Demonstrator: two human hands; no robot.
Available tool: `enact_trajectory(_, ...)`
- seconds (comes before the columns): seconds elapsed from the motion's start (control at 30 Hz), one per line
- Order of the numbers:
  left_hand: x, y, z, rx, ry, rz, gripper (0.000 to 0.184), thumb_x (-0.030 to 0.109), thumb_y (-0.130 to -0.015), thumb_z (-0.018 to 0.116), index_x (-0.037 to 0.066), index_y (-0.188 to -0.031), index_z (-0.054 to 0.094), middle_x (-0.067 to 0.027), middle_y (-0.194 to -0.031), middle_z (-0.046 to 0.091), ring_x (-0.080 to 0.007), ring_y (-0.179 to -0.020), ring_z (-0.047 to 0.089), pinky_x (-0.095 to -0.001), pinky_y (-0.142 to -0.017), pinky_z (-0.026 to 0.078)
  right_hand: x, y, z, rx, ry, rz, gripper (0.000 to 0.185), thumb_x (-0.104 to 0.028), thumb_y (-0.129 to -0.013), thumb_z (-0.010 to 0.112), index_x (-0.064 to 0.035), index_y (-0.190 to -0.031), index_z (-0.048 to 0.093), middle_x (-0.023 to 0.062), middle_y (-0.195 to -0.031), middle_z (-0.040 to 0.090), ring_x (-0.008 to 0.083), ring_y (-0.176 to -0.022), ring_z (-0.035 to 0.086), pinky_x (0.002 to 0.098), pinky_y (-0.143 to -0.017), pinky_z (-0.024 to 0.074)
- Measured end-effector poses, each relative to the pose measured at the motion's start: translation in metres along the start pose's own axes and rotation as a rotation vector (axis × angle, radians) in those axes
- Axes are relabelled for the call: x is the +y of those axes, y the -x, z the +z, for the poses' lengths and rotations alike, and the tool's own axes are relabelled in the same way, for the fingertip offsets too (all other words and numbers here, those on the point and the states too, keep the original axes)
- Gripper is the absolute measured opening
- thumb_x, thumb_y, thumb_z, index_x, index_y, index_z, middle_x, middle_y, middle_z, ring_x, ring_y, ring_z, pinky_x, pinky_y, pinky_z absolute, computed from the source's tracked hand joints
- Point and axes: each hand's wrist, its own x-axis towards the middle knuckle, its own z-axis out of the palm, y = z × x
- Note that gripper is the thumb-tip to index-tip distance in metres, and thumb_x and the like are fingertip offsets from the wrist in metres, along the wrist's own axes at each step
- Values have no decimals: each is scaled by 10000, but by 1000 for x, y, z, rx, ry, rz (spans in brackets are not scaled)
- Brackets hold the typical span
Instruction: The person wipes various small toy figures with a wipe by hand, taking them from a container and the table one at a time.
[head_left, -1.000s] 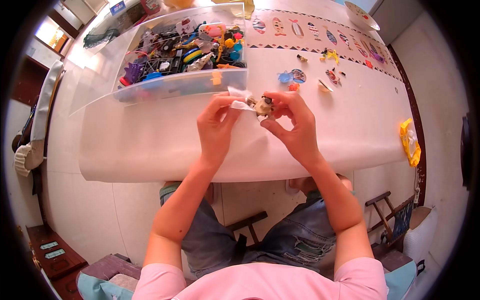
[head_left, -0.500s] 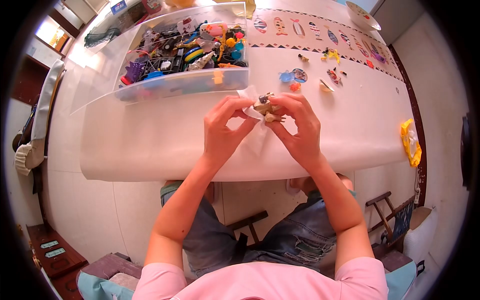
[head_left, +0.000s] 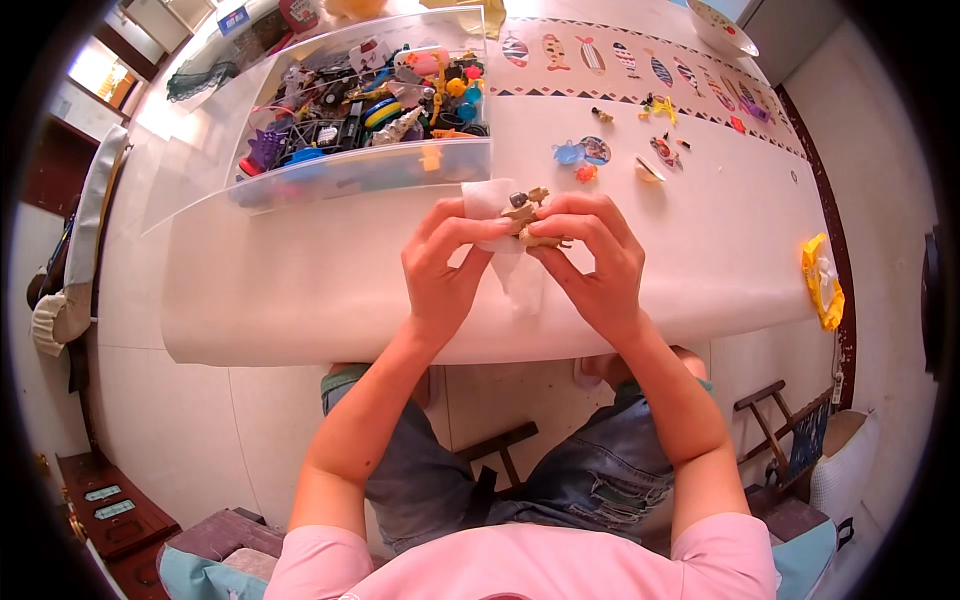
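Between my fingertips, above the front of the table, is a small tan toy figure [head_left: 519,213] with a dark grey part at its top. My right hand [head_left: 598,258] pinches it from the right. My left hand [head_left: 438,268] presses a white wipe [head_left: 487,197] against its left side with thumb and fingers. The wipe's loose end hangs below the toy. Fingers cover part of the figure, so its exact kind is hard to make out.
A clear plastic bin [head_left: 360,170] full of small toys stands at the back left. Several small toys, including a blue one [head_left: 569,153] and a yellow one [head_left: 661,108], lie at the right. A yellow wipes packet [head_left: 822,285] sits at the right edge. A bowl [head_left: 722,30] is at the back.
The wipe has shifted and now spreads higher behind my left fingers, with its end hanging lower. The toy has turned slightly, and my left hand has moved a little left.
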Motion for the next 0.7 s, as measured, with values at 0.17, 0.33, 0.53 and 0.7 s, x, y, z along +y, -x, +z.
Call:
enact_trajectory(0.17,2,-4,-2,72,365,-349,256,-104,-773,559,26,-992,580,-25,-916,569,-77,-789,552,-203,-685,462,0,-1,2,42,20,-35,239,66,-669,681,-59,-860,612,50,-910,563,169,-780,595,261,-640,520)
enact_trajectory(0.33,-4,-4,-9,-108,583,-757,201,-31,-817,551,40,-1005,572,11,-865,585,-37,-752,526,-180,-660,440,2,3,6,-49,135,-171,230,66,-672,675,-64,-849,608,46,-916,559,191,-794,587,278,-649,509)
enact_trajectory(0.53,-9,-3,-12,-42,847,-705,180,84,-862,563,35,-1036,574,-21,-918,617,-60,-846,565,-198,-753,455,-1,0,5,-26,138,-83,252,85,-650,659,-71,-842,609,45,-922,555,198,-796,572,295,-660,496)
enact_trajectory(0.7,5,-11,-9,-53,936,-827,183,79,-869,538,30,-1044,568,-36,-960,616,-87,-884,582,-225,-808,466,8,0,5,-103,161,-236,260,107,-633,630,-64,-824,584,45,-904,549,218,-823,559,308,-674,484)
